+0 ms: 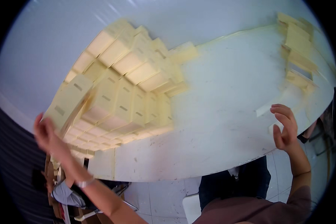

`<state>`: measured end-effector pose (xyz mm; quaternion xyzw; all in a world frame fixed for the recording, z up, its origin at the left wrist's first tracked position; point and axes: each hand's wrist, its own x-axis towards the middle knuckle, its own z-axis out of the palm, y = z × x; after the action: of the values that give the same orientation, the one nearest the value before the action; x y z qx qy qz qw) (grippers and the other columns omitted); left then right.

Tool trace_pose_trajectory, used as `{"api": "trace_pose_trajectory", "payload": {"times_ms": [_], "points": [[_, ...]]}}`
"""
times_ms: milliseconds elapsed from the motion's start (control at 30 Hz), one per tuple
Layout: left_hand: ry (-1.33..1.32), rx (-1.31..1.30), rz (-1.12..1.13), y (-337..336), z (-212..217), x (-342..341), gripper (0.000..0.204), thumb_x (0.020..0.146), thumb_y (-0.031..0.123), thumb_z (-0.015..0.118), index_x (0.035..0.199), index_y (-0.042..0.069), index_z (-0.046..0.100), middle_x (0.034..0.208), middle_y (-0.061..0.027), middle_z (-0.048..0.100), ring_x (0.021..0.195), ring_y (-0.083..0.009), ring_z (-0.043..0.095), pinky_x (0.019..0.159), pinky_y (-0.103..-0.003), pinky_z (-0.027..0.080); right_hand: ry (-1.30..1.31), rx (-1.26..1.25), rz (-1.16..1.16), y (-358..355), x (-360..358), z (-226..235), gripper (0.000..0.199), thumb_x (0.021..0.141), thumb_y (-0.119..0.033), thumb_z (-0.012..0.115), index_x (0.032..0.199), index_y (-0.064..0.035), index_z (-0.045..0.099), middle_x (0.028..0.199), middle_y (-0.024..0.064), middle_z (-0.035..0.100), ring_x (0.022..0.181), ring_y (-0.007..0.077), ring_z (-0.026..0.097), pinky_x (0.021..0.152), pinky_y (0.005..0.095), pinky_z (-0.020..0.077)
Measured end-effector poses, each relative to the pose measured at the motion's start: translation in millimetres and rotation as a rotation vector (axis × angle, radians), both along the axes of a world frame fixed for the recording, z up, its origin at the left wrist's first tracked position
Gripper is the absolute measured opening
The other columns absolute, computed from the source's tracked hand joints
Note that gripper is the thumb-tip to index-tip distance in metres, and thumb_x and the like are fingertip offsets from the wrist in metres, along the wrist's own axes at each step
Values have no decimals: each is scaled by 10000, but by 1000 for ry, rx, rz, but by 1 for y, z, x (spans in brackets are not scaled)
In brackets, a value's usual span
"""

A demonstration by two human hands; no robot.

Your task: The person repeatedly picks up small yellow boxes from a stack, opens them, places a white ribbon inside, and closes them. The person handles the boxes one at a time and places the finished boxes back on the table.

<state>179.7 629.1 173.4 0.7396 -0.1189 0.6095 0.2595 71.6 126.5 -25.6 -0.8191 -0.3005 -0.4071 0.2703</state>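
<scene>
At the far left of the table, my left hand (46, 134) closes on the near end of a cream-coloured box (69, 100). This box leans at the outer side of a tall stack of similar cream boxes (134, 71), several with small grey marks on their faces. My right hand (286, 127) hovers over the table's right side with nothing in it, its fingers curved and apart. Just beyond its fingertips lies a pale flat strip (264, 109). Part of another white piece (271, 128) shows beside the thumb.
On the far right of the white table (212, 123) lie several cream pieces and open box shapes (298, 44). A plain pale wall (168, 18) runs behind the table. A dark pleated curtain (11, 164) hangs at the left. Below, another person's grey clothing (69, 194) shows beside the table.
</scene>
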Motion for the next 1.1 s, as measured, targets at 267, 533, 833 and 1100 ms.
{"api": "trace_pose_trajectory", "payload": {"times_ms": [267, 533, 833, 1100], "points": [[822, -118, -791, -153, -33, -51, 103, 804, 10, 517, 901, 7, 552, 855, -21, 545, 767, -87, 512, 715, -203, 427, -81, 329, 382, 69, 13, -17, 957, 673, -322, 763, 1390, -137, 157, 1359, 274, 212, 1251, 442, 256, 978, 485, 278], [1900, -4, -938, -241, -178, -23, 408, 905, 314, 459, 1169, 6, 496, 1000, -128, 576, 899, -188, 555, 812, -302, 438, 1194, 1068, 348, -18, 20, -14, 619, 795, -308, 604, 1294, -36, 357, 1218, 112, 472, 1057, 167, 504, 881, 298, 411], [968, 1137, -681, -289, -201, -42, 706, 703, 294, 637, 1277, -9, 362, 1154, -269, 446, 1008, -390, 500, 834, -403, 437, 776, 413, -245, -28, 41, -43, 519, 881, -335, 502, 1282, -31, 374, 1289, 152, 391, 1203, 265, 372, 991, 336, 307], [1284, 1392, -351, -340, -192, -44, 751, 660, 176, 561, 1313, -31, 252, 984, -255, 531, 770, -373, 581, 655, -405, 487, 806, 692, -205, 27, 4, -80, 469, 920, -283, 433, 1307, -44, 318, 1178, 182, 431, 1002, 281, 488, 863, 340, 390]]}}
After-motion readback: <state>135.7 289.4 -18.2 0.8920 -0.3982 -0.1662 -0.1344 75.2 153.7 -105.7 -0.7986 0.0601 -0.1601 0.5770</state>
